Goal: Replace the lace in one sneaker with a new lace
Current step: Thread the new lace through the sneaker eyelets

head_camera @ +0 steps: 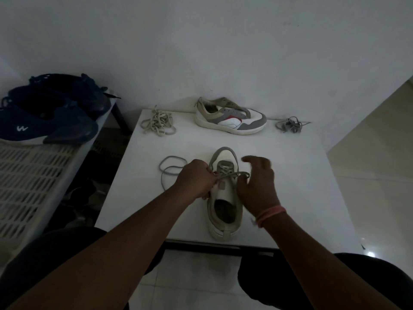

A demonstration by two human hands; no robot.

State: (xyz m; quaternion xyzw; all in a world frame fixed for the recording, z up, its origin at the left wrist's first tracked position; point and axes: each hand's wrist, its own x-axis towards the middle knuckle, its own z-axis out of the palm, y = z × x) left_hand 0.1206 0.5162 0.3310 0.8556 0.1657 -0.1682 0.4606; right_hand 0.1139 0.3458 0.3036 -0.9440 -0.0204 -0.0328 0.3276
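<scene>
Evidently mid-threading: left hand (196, 182) pinches the grey lace (232, 175) beside the sneaker (224, 198); right hand (257, 184) hovers, fingers loose; next, another eyelet

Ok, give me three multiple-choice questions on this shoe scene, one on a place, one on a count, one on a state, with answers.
1. Where is the beige lace?
A. far left of the table
B. inside a sneaker
C. on the floor

2. How many sneakers are on the table?
A. one
B. two
C. four

3. What is the left hand doing?
A. resting flat
B. gripping the grey lace
C. holding a blue shoe

Answers: 1 A, it lies bundled near the far left corner. 2 B, the near sneaker and the far sneaker. 3 B, its fingers curl round the lace at the near sneaker's eyelets.
</scene>
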